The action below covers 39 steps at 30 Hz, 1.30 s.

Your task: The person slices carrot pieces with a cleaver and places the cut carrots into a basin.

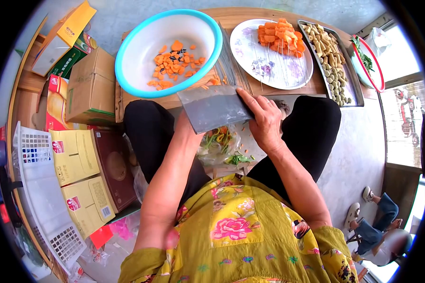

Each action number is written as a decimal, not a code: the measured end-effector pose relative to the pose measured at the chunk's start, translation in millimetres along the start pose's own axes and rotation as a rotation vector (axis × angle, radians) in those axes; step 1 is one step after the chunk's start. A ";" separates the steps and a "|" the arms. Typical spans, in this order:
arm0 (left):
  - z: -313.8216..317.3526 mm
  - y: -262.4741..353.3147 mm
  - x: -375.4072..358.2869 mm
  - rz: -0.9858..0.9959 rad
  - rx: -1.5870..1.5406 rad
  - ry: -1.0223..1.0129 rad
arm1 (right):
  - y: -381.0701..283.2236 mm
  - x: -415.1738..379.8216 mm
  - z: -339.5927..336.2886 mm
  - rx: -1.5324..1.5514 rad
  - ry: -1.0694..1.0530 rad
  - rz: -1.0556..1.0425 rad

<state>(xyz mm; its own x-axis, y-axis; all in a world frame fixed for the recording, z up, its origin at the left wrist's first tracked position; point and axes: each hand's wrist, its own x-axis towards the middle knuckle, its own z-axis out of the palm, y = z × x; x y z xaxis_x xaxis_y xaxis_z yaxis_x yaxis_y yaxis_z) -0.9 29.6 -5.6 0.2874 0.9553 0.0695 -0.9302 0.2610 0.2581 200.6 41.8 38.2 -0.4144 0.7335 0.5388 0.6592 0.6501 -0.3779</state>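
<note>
My right hand grips a wide cleaver at its right end, with one finger laid along the top of the blade. The blade is held flat-side up at the near edge of the wooden table. My left hand is behind the blade's left part; its fingers are hidden. Beyond the blade are thin metal skewers and a few carrot bits. A white basin with a blue rim holds cut carrot pieces. To the right, a floral plate carries skewered carrot slices.
A metal tray of cut pale pieces and a red-rimmed bowl of greens stand right. Below my hands is a plastic bag of vegetable scraps. Cardboard boxes and a white crate are left. Another person sits lower right.
</note>
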 end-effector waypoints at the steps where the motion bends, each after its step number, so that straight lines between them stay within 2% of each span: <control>1: 0.5 0.1 0.2 0.000 0.000 0.000 | 0.0 0.0 -0.1 -0.003 -0.009 0.007; 4: 8.6 -1.9 1.3 -0.006 -0.049 -0.109 | -0.1 -0.1 0.0 -0.013 -0.021 0.015; 6: 32.9 -7.0 3.0 0.091 0.155 0.446 | -0.4 0.0 0.0 -0.018 -0.026 0.016; 10: 39.5 -6.8 1.6 0.105 0.354 0.371 | -1.9 -0.1 0.3 -0.009 -0.014 0.023; 11: 31.8 -3.1 3.2 0.055 0.140 0.285 | -2.0 0.0 0.3 -0.003 -0.009 0.024; 13: 19.5 -1.9 2.5 0.006 -0.073 0.196 | -2.3 0.2 0.3 -0.004 -0.010 0.025; 16: 23.7 -0.8 2.2 -0.005 -0.105 0.231 | -1.6 -1.2 1.4 -0.006 -0.016 0.037; 22: 32.0 4.2 4.8 -0.061 -0.015 0.209 | -1.8 -1.8 -2.8 0.023 -0.043 0.090; 25: 19.3 4.6 7.4 0.028 0.028 0.294 | 4.8 -5.4 -0.4 0.037 -0.059 0.131; 28: 28.5 11.8 10.7 0.106 0.106 0.253 | 13.7 -11.8 2.3 0.053 -0.108 0.236; 30: 28.8 18.2 11.2 0.005 0.254 0.139 | 21.7 -17.6 9.2 0.236 -0.039 0.361; 31: 29.6 17.2 10.1 0.012 0.251 0.141 | 25.5 -19.6 9.0 0.237 -0.044 0.356; 33: 47.0 13.6 8.8 -0.004 0.344 0.238 | 29.2 -23.2 7.8 0.373 -0.068 0.479; 39: 34.0 8.3 12.7 0.062 0.462 0.267 | 28.4 -23.9 1.0 0.363 -0.081 0.488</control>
<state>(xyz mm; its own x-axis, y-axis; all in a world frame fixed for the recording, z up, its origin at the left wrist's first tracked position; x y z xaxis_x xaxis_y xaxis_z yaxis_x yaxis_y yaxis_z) 2.7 39.1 30.3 0.1116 0.9847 -0.1337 -0.7286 0.1726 0.6628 228.6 42.9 13.9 -0.1748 0.9670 0.1854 0.5348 0.2513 -0.8068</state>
